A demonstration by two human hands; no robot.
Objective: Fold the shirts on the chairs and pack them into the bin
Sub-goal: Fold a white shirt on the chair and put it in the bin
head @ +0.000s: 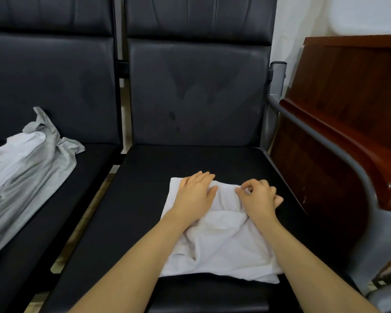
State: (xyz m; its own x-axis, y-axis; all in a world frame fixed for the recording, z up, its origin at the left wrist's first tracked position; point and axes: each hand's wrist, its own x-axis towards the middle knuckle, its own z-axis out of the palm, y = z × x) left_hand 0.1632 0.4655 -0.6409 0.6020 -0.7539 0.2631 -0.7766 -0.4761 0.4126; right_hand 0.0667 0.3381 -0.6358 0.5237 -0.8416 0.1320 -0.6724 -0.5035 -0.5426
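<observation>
Off to the left hand's left, a grey shirt (pixel 29 163) lies heaped. The left hand (pixel 195 193) presses flat on the white shirt (pixel 224 242); beside it the right hand (pixel 259 196) pinches its far edge. Soft, limp cloth, best taken at the corners.

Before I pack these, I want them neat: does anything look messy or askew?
Yes. The grey shirt lies crumpled and unfolded on the left chair. The white shirt, under both hands, is folded but rumpled.
</observation>
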